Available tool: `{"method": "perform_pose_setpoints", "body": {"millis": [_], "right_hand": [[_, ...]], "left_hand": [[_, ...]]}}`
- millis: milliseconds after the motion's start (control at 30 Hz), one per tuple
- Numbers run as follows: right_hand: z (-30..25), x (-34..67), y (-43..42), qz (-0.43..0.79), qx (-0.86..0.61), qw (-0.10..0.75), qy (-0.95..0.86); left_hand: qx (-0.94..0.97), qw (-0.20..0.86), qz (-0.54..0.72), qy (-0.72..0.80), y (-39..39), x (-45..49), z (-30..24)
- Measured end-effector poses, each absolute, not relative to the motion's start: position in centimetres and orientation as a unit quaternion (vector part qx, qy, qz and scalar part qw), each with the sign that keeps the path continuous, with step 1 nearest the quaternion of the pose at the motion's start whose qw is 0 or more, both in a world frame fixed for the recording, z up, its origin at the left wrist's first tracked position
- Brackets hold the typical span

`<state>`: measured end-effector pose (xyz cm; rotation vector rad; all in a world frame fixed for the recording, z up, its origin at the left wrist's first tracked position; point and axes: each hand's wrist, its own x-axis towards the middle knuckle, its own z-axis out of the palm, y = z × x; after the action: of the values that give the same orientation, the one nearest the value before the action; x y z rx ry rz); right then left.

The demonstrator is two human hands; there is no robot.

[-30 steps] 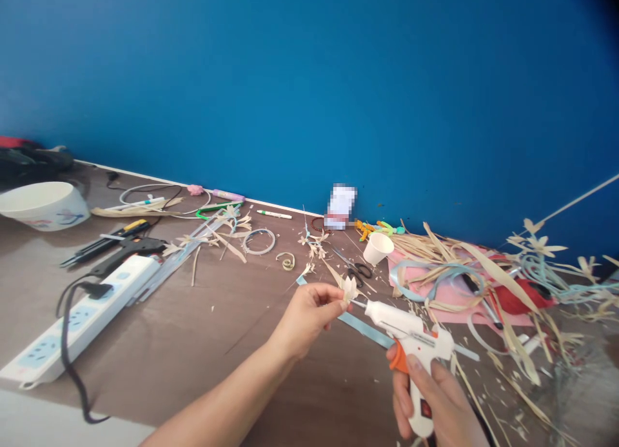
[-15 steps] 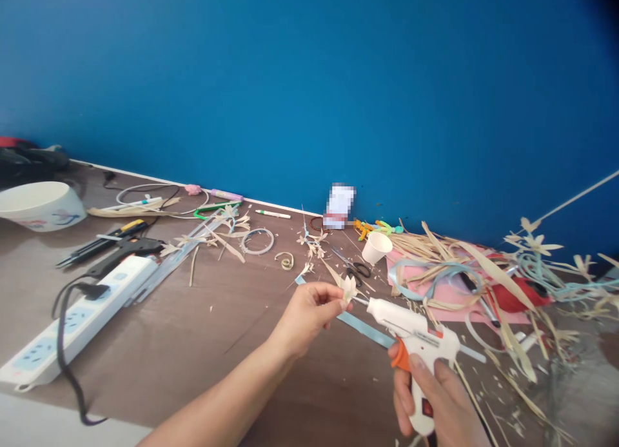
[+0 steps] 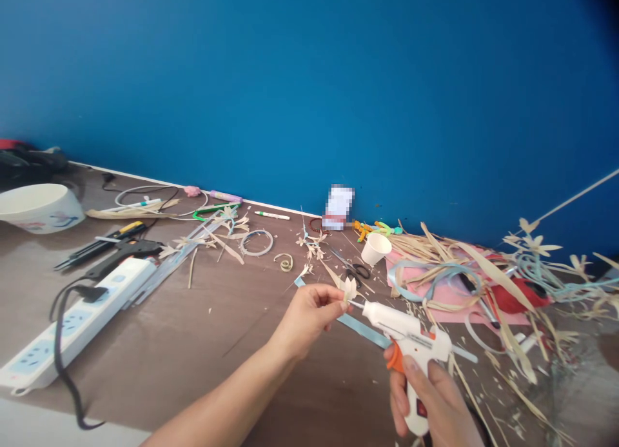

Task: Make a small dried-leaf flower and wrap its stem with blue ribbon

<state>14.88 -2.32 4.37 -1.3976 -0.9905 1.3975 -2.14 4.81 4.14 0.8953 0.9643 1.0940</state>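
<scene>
Pinched between the fingertips of my left hand [image 3: 309, 318] is a small cream flower [image 3: 350, 288] with pointed petals, seemingly made of dried leaf strips. My right hand [image 3: 430, 395] grips a white glue gun [image 3: 403, 324] by its handle, with a finger at the orange trigger. The gun's metal nozzle meets the lower part of the flower, or lies very close to it. A clear glue stick [image 3: 465, 353] pokes out of the gun's back. Under both hands, a light blue ribbon strip [image 3: 363, 331] lies across the brown table.
Black-handled scissors [image 3: 355, 271] and a white paper cup [image 3: 376, 248] stand beyond my hands. On the right, dried strips and blue cords cover a pink sheet [image 3: 447, 273]. A power strip [image 3: 80, 321], a black glue gun [image 3: 126, 253] and a white bowl [image 3: 41, 208] are at left.
The glue gun has shifted slightly left and down, its nozzle now closer to the flower. My left hand has stayed nearly still.
</scene>
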Motion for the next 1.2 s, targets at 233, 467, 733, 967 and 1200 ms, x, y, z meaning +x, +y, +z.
{"method": "perform_pose_setpoints", "body": {"millis": [233, 467, 733, 967, 1200], "right_hand": [[4.26, 14.89, -2.25, 0.557, -0.563, 0.463, -0.397], [4.16, 15.03, -2.08, 0.57, -0.552, 0.461, -0.397], [3.97, 14.89, -2.0, 0.584, -0.543, 0.463, -0.386], [4.12, 14.58, -1.99, 0.588, -0.544, 0.471, -0.369], [4.25, 14.43, -2.12, 0.583, -0.547, 0.475, -0.369]], "left_hand": [[0.402, 0.653, 0.479, 0.427, 4.75, -2.21, 4.31], [0.405, 0.653, 0.478, 0.426, 4.74, -2.28, 4.1], [0.403, 0.651, 0.476, 0.433, 4.77, -2.3, 3.98], [0.404, 0.645, 0.477, 0.439, 4.82, -2.18, 4.09], [0.4, 0.647, 0.479, 0.437, 4.76, -2.22, 3.92]]}}
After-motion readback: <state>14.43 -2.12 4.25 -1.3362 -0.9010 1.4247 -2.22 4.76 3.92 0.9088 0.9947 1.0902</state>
